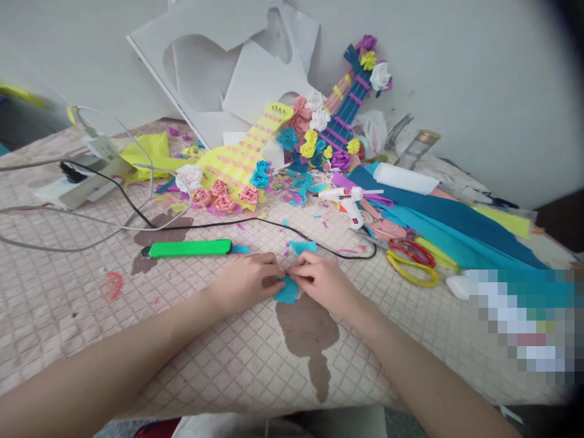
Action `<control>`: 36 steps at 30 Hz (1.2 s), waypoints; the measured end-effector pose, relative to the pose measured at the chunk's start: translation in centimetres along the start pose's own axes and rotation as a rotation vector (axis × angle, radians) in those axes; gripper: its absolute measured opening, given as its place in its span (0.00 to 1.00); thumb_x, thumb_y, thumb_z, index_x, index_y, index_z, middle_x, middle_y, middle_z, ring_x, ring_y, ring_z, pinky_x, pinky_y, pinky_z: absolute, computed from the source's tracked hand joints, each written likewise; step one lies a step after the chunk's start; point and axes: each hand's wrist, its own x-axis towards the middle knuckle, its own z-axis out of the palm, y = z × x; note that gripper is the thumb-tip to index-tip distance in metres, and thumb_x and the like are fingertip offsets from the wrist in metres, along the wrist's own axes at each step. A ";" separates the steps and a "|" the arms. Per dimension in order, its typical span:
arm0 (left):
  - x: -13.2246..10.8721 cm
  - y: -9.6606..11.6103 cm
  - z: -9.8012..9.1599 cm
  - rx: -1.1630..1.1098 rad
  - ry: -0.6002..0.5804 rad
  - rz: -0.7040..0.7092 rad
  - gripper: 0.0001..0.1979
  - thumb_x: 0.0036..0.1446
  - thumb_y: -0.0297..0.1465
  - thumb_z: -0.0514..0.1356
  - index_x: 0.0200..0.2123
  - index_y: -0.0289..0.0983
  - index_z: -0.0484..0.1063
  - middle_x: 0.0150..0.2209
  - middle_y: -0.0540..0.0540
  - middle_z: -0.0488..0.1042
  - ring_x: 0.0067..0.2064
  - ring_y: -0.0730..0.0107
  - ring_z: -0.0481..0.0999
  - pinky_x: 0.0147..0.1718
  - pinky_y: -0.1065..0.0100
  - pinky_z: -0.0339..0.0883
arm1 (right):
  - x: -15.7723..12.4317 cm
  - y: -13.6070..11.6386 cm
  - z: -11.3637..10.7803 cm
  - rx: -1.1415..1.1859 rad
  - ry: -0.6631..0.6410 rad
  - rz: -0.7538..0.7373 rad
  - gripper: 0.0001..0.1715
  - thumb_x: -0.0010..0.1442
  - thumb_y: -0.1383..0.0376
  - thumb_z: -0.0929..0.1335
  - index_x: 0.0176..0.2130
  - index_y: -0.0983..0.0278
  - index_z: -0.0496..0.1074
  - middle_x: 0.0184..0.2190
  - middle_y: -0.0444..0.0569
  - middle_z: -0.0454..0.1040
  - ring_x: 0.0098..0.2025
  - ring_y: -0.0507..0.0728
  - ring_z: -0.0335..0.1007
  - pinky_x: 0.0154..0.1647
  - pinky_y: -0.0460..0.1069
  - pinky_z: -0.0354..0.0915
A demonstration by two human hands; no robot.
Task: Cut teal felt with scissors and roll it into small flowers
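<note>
My left hand point(249, 280) and my right hand point(322, 280) meet over the beige quilted cloth point(228, 359), and both pinch a small teal foam piece point(287, 292) between their fingertips. Another teal scrap point(302, 246) lies just behind the hands. A green flat tool point(190, 248) with a black cord lies to the left of my left hand. A white glue gun point(349, 204) stands behind my right hand.
Yellow and red scissors point(413, 261) lie to the right. Teal and yellow foam sheets point(447, 225) spread at right. Yellow paper guitar point(241, 161) and blue paper guitar point(347, 109) with foam flowers lean at the back, near white cut boards point(219, 67). Power strip and cables point(77, 182) sit at left.
</note>
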 end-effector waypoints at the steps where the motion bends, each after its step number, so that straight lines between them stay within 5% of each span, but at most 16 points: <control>1: 0.0 0.0 0.0 0.002 -0.006 -0.002 0.09 0.56 0.31 0.55 0.33 0.37 0.75 0.29 0.48 0.69 0.29 0.72 0.70 0.28 0.70 0.62 | 0.0 0.0 -0.1 -0.016 -0.003 0.004 0.12 0.58 0.69 0.64 0.32 0.60 0.78 0.32 0.46 0.71 0.27 0.49 0.65 0.30 0.46 0.61; 11: 0.0 0.1 0.0 0.006 -0.031 -0.025 0.08 0.56 0.31 0.56 0.35 0.37 0.75 0.29 0.48 0.70 0.29 0.71 0.70 0.29 0.70 0.62 | 0.1 -0.1 0.0 -0.029 -0.009 0.070 0.11 0.57 0.69 0.65 0.35 0.60 0.78 0.32 0.46 0.72 0.30 0.51 0.67 0.33 0.47 0.61; 17: -0.1 -0.1 0.3 -0.019 0.019 -0.035 0.07 0.54 0.30 0.57 0.36 0.37 0.73 0.33 0.47 0.71 0.33 0.69 0.72 0.32 0.69 0.65 | 0.3 0.2 0.0 0.020 0.026 0.121 0.17 0.53 0.70 0.68 0.45 0.63 0.73 0.33 0.47 0.70 0.28 0.50 0.66 0.30 0.46 0.62; 24: -0.1 -0.1 0.7 -0.016 0.087 -0.077 0.12 0.52 0.30 0.58 0.41 0.36 0.70 0.38 0.44 0.71 0.36 0.67 0.72 0.34 0.67 0.68 | 0.1 0.2 -0.1 0.037 0.002 0.105 0.12 0.55 0.68 0.67 0.41 0.62 0.74 0.32 0.46 0.68 0.29 0.50 0.65 0.31 0.46 0.62; 36: -0.2 -0.1 0.5 0.001 0.014 -0.026 0.11 0.55 0.29 0.55 0.41 0.39 0.72 0.38 0.46 0.70 0.35 0.69 0.72 0.34 0.68 0.65 | 0.2 0.2 -0.2 0.039 -0.017 0.118 0.11 0.54 0.72 0.66 0.38 0.63 0.74 0.32 0.46 0.69 0.29 0.50 0.64 0.32 0.46 0.61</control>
